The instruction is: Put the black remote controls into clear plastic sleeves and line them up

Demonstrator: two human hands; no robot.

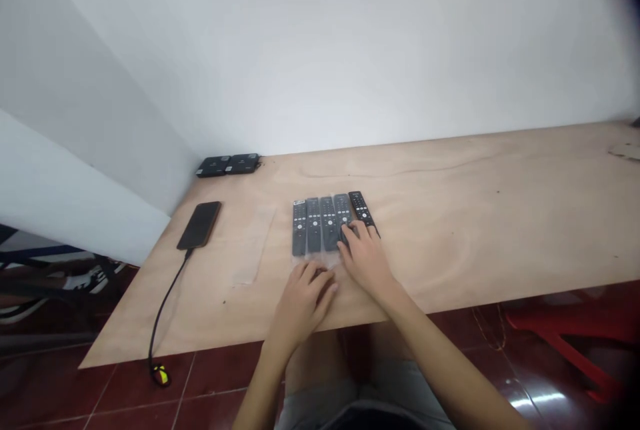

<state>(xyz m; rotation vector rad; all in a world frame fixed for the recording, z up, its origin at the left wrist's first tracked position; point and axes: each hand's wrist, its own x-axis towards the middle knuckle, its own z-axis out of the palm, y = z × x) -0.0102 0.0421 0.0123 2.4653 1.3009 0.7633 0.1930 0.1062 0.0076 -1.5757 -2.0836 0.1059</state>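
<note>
Several black remote controls lie side by side in a row on the wooden table. Most of them, such as the leftmost remote control (299,238), look greyish inside clear plastic sleeves; the rightmost remote control (361,206) is darker and seems bare. My right hand (367,257) is closed over the lower half of the second remote control from the right (343,205), thumb on its left side. My left hand (305,297) rests at the near ends of the sleeves, fingers bent and apart, with nothing visible in it.
An empty clear plastic sleeve (254,247) lies left of the row. Farther left is a smartphone (200,225) with a black cable (163,310) hanging over the table edge. Two black boxes (229,165) sit by the wall. A red stool (565,337) stands below right.
</note>
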